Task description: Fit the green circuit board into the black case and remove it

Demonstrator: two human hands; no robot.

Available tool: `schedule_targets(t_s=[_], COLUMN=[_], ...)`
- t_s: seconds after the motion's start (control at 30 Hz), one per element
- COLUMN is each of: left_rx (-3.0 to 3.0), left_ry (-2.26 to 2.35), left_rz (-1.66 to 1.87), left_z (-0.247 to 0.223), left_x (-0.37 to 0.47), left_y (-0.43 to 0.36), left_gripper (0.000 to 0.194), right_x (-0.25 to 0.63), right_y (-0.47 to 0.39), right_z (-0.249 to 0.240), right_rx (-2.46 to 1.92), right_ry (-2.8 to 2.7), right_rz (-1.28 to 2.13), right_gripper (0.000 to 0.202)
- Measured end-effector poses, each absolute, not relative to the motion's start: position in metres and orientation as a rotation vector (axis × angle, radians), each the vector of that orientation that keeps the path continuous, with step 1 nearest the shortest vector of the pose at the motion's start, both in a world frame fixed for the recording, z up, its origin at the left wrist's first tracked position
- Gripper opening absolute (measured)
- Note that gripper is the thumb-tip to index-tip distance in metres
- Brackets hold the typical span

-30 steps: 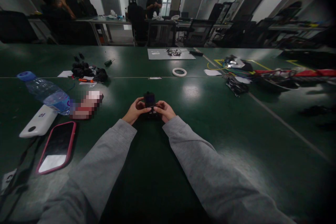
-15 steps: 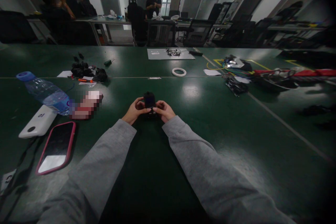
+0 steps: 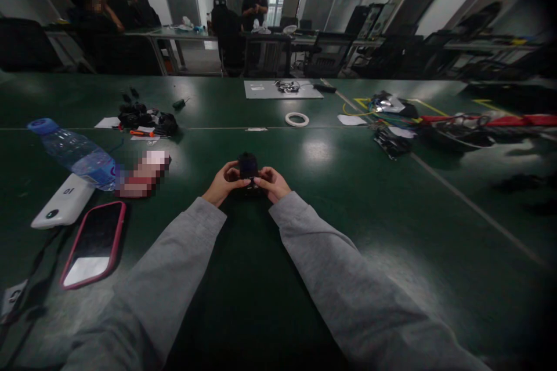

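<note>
A small dark boxy device (image 3: 248,166) is held upright between both hands, over the middle of the green table (image 3: 331,226). My left hand (image 3: 223,183) closes on its left side, thumb pressed along the lower front. On the other side, my right hand (image 3: 274,184) grips it the same way, its thumb almost meeting the left one. Small light marks show between the thumb tips. The device is too dark for its exact kind to be told, and its underside is hidden.
To the left lie a water bottle (image 3: 76,153), a white power bank (image 3: 63,202) and a red-framed phone (image 3: 94,245). Farther off are black parts (image 3: 145,117), a white ring (image 3: 296,120), a grey board (image 3: 261,90) and cables (image 3: 391,105). People are at tables behind.
Both hands keep their hold and place. The top of the dark device looks slightly different, as if turned a little. A person at the back left has shifted their head.
</note>
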State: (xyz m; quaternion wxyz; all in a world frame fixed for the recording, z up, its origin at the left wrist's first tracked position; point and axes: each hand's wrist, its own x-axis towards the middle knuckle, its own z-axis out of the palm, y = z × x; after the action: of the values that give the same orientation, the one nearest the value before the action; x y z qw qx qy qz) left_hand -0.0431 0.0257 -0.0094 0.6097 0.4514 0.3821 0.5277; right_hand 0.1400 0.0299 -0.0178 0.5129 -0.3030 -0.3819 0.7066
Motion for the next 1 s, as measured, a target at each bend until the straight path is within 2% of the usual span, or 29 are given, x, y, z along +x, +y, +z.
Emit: schedule_targets(t_s=[0.63, 0.73, 0.87, 1.0], left_rx=[0.96, 0.927, 0.915, 0.945], left_ry=[0.907, 0.908, 0.958, 1.052], left_rz=[1.222, 1.251, 1.349, 1.449], left_z=[-0.003, -0.003, -0.008, -0.013], left_x=[-0.04, -0.039, -0.035, -0.029], left_y=[0.022, 0.023, 0.024, 0.024], left_gripper=[0.068, 0.069, 0.068, 0.065], right_x=[0.135, 0.129, 0.12, 0.115], right_y=[0.032, 0.027, 0.012, 0.006], right_z=[-0.022, -0.023, -0.018, -0.016], right_rx=[-0.802, -0.872, -0.904, -0.933], right_ry=[-0.995, -1.163, -1.497, -1.639], right_rz=[1.591, 1.394, 0.946, 0.779], right_gripper=[0.062, 0.062, 0.062, 0.081])
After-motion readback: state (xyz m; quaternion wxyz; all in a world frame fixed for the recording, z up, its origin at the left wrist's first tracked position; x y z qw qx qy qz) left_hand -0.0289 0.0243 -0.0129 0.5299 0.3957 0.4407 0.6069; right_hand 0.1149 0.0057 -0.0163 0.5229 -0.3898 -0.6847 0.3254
